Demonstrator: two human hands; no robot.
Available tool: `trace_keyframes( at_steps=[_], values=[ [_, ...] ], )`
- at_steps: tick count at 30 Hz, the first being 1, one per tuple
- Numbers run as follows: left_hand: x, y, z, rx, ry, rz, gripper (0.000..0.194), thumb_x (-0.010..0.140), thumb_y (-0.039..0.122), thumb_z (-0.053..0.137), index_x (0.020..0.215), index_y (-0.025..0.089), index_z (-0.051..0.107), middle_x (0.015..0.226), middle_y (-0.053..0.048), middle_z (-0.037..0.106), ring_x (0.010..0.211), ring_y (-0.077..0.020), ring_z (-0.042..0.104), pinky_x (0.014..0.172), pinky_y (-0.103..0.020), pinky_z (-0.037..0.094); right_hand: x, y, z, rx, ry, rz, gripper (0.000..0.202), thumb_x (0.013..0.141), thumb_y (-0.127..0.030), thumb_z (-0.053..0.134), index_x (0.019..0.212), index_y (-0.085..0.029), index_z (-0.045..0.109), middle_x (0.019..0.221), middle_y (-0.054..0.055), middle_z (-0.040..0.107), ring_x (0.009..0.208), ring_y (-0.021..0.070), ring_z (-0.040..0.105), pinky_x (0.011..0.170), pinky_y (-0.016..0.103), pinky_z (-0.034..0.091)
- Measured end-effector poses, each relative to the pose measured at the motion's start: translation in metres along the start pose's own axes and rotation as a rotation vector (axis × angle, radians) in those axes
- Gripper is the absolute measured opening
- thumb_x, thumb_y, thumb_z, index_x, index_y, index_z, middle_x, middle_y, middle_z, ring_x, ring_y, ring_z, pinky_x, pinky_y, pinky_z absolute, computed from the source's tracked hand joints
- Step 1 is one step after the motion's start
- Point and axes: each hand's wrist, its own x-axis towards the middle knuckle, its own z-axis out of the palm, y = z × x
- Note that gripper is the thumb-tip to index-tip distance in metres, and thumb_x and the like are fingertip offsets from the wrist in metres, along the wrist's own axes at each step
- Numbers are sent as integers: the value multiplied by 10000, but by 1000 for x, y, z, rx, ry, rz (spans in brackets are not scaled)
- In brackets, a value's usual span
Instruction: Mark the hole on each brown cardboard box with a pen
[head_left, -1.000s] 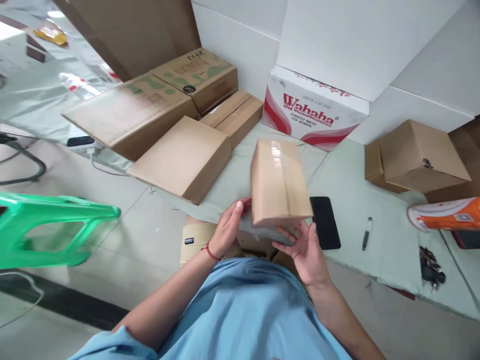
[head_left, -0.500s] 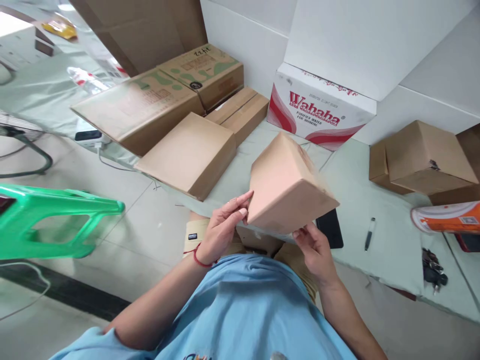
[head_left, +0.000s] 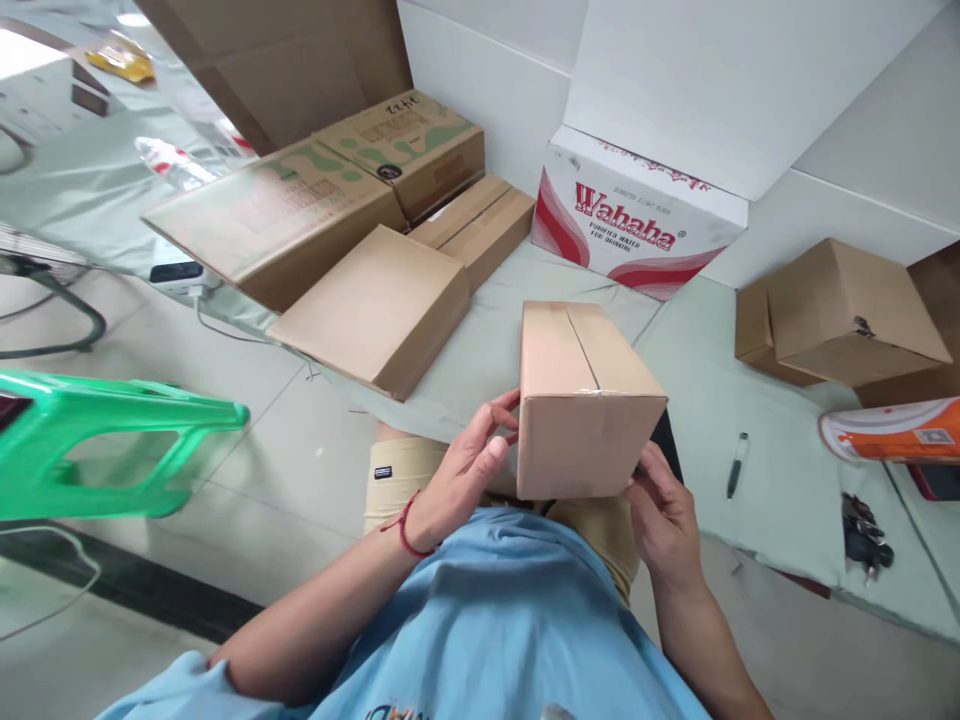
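Note:
A small brown cardboard box (head_left: 585,440) is at the table's front edge, its taped seam facing up and its near end toward my body. My left hand (head_left: 476,462) is at the box's left side, thumb apart from the fingers, fingertips against or just beside the cardboard. At the lower right corner, my right hand (head_left: 664,510) grips the box with thumb and bent fingers. Part of a black flat object (head_left: 666,440) shows behind the box's right side.
Several cardboard boxes (head_left: 375,300) lie to the left, a Wahaha carton (head_left: 637,215) behind. On the right are a pen (head_left: 738,466), keys (head_left: 866,535), an orange-and-white cylinder (head_left: 892,432) and more boxes (head_left: 855,310). A green stool (head_left: 120,435) stands at left.
The small box has turned and tipped, so its seamed top now shows. Its near end now faces my body. My right hand has moved right and slightly down; my left hand has shifted slightly right.

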Motion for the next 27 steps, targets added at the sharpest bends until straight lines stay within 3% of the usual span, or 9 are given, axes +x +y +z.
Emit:
trace_keyframes(
  at_steps=[4,8,12,15,17,21,24,27],
  values=[
    [-2,-2,1,-170,-78,-18,693,891,795,755,1299,250,624,1470,-144,646,1303,-346,643,1000,-425,593,-5,-12,1,-94,-46,-86,383,1040,-322,692,1401,-413,781,1428,89,678,1328,289,674,1054,467,628],
    [-1,-6,2,-248,56,-79,559,888,636,861,1232,238,669,1233,-76,728,1144,-254,675,910,-298,565,-9,-19,1,-257,-159,-205,520,1070,-209,602,1547,-405,667,1521,104,619,1393,284,652,1096,481,632],
    [4,-8,2,-558,210,-192,498,876,543,898,1220,220,738,1192,-48,783,1049,-215,727,803,-239,588,-11,-31,8,-513,-319,-445,717,1031,-59,564,1667,-387,521,1590,115,583,1492,286,576,1208,529,562],
    [9,-14,-2,-740,295,-268,357,904,414,887,1159,190,773,1114,-41,818,973,-191,769,775,-230,630,-11,-34,17,-553,-389,-555,760,1015,-31,565,1693,-361,474,1601,120,590,1502,291,569,1225,543,548],
    [11,-21,-6,-800,321,-294,234,917,315,868,1074,168,774,1031,-32,822,900,-162,779,779,-219,653,-8,-26,19,-556,-323,-520,734,1029,-65,574,1691,-366,469,1620,118,571,1499,294,571,1209,540,562],
    [11,-34,-13,-761,279,-317,203,874,244,898,976,156,746,888,-6,791,792,-135,774,755,-223,682,13,6,10,-636,4,-352,717,1069,-216,598,1732,-384,382,1766,158,367,1267,273,689,1037,514,652],
    [10,-38,-14,-705,315,-364,195,895,258,881,987,162,739,970,-22,808,874,-160,791,840,-299,714,33,18,2,-691,-28,-322,639,1077,-263,575,1698,-354,455,1777,179,357,987,197,726,944,467,670],
    [11,-40,-18,-666,427,-456,102,955,225,796,952,155,723,1007,-41,810,900,-161,788,899,-330,710,49,15,-3,-671,-26,-329,506,1064,-305,585,1568,-296,621,1679,176,500,877,168,693,913,434,664]
  ],
)
